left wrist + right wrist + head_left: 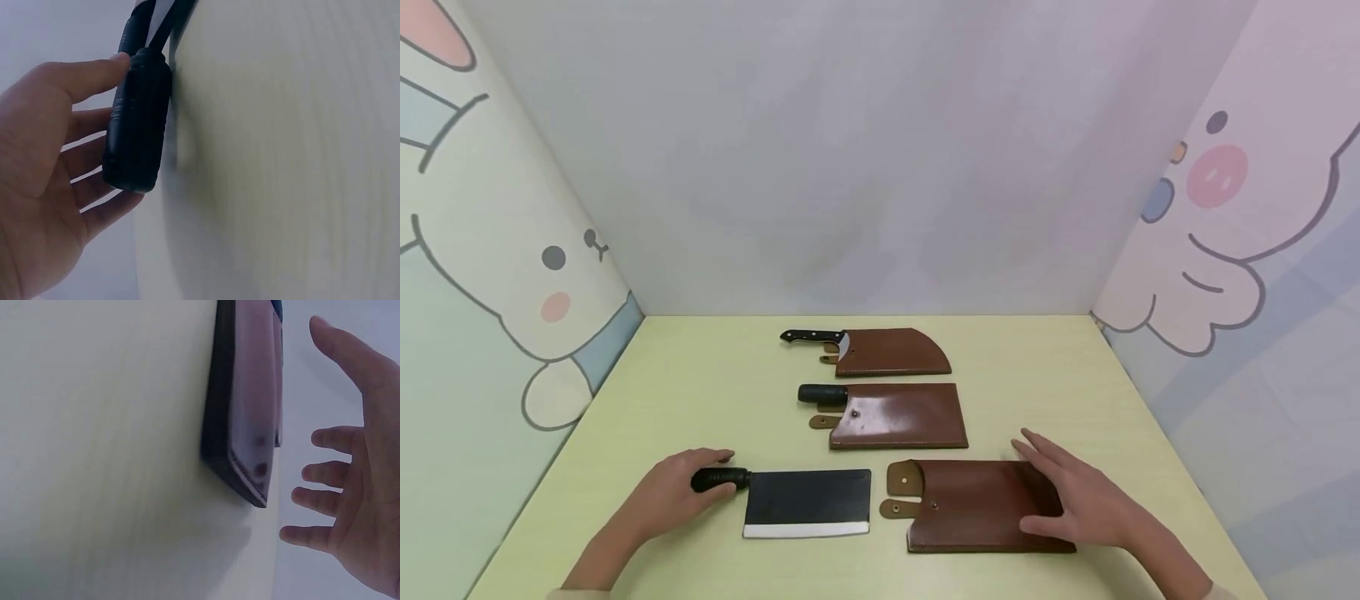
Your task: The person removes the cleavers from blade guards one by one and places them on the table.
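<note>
A cleaver (807, 500) with a dark blade, bright edge and black handle (139, 125) lies at the front left of the table. My left hand (681, 492) is around the handle's end, thumb on the near side and loosely extended fingers beyond it; I cannot tell whether they touch it. To the cleaver's right lies a brown leather knife sheath (977, 504), its snap straps unfastened and pointing left. Over the sheath's right end hovers my right hand (1086, 500), fingers spread; the right wrist view shows a gap between it and the sheath (253, 425).
Behind, another cleaver (822, 394) sits in a brown sheath (902, 417). Farther back, a knife with a riveted black handle (812, 336) is in a curved sheath (895, 352). A grey back wall (865, 167) and cartoon-printed side walls border the pale wooden table (700, 367).
</note>
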Tool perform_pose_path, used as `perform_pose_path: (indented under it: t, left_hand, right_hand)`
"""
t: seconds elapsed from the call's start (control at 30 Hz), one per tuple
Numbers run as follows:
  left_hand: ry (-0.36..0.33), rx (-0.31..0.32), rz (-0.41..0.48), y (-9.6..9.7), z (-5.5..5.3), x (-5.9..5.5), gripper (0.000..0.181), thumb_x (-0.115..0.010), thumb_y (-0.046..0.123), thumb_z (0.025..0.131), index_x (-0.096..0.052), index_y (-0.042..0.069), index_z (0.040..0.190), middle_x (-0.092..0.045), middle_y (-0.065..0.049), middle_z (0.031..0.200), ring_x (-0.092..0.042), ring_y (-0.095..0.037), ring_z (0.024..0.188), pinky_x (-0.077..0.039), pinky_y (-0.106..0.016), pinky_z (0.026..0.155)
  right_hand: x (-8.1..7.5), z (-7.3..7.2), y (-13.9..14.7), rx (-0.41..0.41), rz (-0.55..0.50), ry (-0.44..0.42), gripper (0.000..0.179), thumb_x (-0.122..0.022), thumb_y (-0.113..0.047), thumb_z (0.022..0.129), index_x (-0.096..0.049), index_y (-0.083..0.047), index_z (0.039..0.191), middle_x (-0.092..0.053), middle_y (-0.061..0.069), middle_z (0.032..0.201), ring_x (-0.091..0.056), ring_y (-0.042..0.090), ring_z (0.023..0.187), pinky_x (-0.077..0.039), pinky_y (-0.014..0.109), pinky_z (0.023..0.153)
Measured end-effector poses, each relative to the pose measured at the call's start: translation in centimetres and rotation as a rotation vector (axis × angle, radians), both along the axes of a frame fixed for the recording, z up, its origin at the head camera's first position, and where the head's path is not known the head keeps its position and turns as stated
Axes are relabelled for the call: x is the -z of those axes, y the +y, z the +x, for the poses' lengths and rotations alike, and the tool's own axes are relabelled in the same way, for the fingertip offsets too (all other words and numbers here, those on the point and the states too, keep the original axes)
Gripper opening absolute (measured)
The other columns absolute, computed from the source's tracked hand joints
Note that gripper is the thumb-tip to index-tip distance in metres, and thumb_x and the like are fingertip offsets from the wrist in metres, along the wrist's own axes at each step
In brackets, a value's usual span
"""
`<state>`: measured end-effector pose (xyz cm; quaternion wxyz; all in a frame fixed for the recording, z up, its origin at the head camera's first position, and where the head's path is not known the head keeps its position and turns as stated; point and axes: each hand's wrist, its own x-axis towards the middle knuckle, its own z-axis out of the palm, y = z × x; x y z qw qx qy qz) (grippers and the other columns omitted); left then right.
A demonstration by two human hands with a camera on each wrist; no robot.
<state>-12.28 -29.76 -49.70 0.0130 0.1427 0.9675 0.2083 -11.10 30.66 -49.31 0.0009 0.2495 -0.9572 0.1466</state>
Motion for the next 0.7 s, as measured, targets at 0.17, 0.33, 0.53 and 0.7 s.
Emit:
perform_pose_path:
  t: [0.17,0.33,0.53,0.7]
  left_hand:
    - [0.029,-0.036,-0.007,1.4,-0.6,-0.9,0.043,-0.076,0.040,0.092,-0.073,0.011,0.124,-0.072,-0.006,0.123,-0.065,-0.036,0.119,-0.052,-0.056,0.097]
    - [0.086,-0.031,0.000,2.9,-1.5,-1.3,0.037,-0.076,0.033,0.093,-0.074,0.010,0.121,-0.072,-0.009,0.122,-0.066,-0.036,0.117,-0.053,-0.056,0.095]
    - [0.099,-0.012,-0.005,5.0,-2.9,-1.5,0.045,-0.074,0.035,0.094,-0.069,0.009,0.131,-0.069,-0.013,0.130,-0.063,-0.037,0.122,-0.052,-0.057,0.098]
    - [0.119,0.015,-0.008,6.3,-4.1,-1.6,0.057,-0.074,0.039,0.094,-0.062,0.010,0.141,-0.064,-0.014,0.139,-0.060,-0.038,0.128,-0.050,-0.057,0.102]
  right_hand:
    - [-1.1,-1.2,-0.5,-0.016,-0.020,0.050,0.088,-0.078,-0.061,0.083,-0.047,-0.020,0.154,-0.038,0.009,0.162,-0.054,0.031,0.136,-0.057,0.051,0.090]
    - [-1.4,-2.1,-1.5,-0.040,-0.031,0.059,0.086,-0.078,-0.060,0.084,-0.047,-0.021,0.155,-0.038,0.008,0.163,-0.053,0.030,0.137,-0.057,0.050,0.090]
    - [-1.4,-3.4,-2.4,-0.068,-0.047,0.083,0.085,-0.078,-0.058,0.084,-0.050,-0.017,0.153,-0.041,0.009,0.160,-0.050,0.034,0.139,-0.054,0.054,0.096]
    - [-1.8,-4.8,-3.6,-0.070,-0.048,0.081,0.085,-0.075,-0.062,0.085,-0.050,-0.016,0.152,-0.043,0.011,0.159,-0.048,0.036,0.141,-0.052,0.057,0.099]
